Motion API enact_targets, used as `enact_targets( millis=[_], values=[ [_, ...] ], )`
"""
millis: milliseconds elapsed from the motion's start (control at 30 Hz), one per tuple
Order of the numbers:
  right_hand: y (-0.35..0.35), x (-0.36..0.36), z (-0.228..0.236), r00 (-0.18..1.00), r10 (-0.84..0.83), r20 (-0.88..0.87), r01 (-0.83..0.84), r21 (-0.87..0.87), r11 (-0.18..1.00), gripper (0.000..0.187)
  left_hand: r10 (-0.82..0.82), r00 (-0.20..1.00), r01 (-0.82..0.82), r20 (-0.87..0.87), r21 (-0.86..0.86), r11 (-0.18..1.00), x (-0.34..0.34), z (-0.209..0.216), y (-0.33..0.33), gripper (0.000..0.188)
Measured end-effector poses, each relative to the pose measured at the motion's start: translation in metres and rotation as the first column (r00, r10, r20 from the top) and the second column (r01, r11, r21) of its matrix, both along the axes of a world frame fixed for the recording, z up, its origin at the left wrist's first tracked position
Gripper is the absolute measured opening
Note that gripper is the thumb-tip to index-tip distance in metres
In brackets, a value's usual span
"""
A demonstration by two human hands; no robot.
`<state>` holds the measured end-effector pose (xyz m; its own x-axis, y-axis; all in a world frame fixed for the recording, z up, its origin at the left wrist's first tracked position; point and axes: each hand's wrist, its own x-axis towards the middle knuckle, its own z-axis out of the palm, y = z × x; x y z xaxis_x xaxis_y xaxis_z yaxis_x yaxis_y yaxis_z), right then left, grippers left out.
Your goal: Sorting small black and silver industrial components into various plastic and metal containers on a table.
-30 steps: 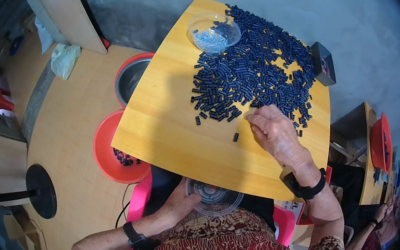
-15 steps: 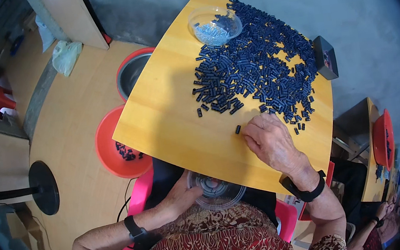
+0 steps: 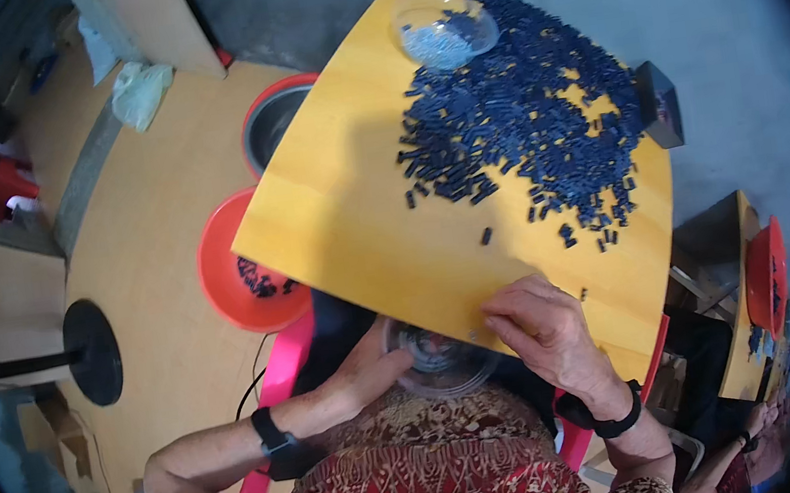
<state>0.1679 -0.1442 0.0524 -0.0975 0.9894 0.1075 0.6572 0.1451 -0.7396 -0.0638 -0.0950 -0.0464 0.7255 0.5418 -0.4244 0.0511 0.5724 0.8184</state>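
My left hand [image 3: 371, 367] grips the rim of a clear round plastic container [image 3: 457, 378] in my lap, just under the table's near edge. Over that edge, right of the container, is my right hand [image 3: 548, 331], its fingers pinched together; what they hold, if anything, is too small to make out. A small dark piece [image 3: 584, 293] lies beside the right hand. Farther up, a single black piece [image 3: 486, 235] rests apart from a wide pile of small black rectangular pieces [image 3: 517, 111]. At the pile's far left stands a clear bowl [image 3: 487, 33] containing small silvery parts.
The yellow table [image 3: 342, 223] slants across the view. Left of it, a red basin [image 3: 217, 260] holds black pieces; another red-rimmed basin [image 3: 252, 131] sits beyond. A black box [image 3: 661, 107] is at the table's right edge. Another person's hand [image 3: 762, 418] shows at lower right.
My right hand has drawn back from the pile's near side toward the table edge and the clear container. My left hand still grips the container. The whole view has shifted slightly.
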Motion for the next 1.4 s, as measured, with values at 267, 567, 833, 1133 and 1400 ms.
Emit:
enact_targets(
  millis=[267, 567, 833, 1133, 1400],
  values=[
    [0.010, 0.078, -0.001, 0.912, -0.340, 0.227, 0.291, 0.223, 0.930, 0.010, -0.069, 0.997, 0.072, 0.037, -0.095, 0.993, -0.001, 0.033, 0.009, 0.070],
    [0.047, 0.107, -0.018, 0.823, -0.392, 0.410, 0.271, 0.324, 0.907, 0.011, -0.117, 0.991, 0.123, -0.069, 0.089, 0.988, -0.007, 0.015, 0.007, 0.063],
    [0.049, 0.107, -0.020, 0.814, -0.369, 0.448, 0.258, 0.290, 0.922, 0.013, -0.103, 0.989, 0.106, -0.107, 0.018, 0.994, -0.005, 0.018, 0.007, 0.059],
    [0.044, 0.092, -0.021, 0.907, -0.417, 0.059, 0.407, 0.133, 0.904, 0.007, -0.070, 0.990, 0.070, -0.123, 0.002, 0.998, -0.003, 0.025, 0.007, 0.065],
    [0.027, 0.070, -0.013, 0.740, -0.358, -0.570, 0.280, -0.222, 0.934, 0.012, -0.101, 0.995, 0.101, 0.015, -0.013, 0.995, -0.003, 0.023, 0.009, 0.066]
  ],
)
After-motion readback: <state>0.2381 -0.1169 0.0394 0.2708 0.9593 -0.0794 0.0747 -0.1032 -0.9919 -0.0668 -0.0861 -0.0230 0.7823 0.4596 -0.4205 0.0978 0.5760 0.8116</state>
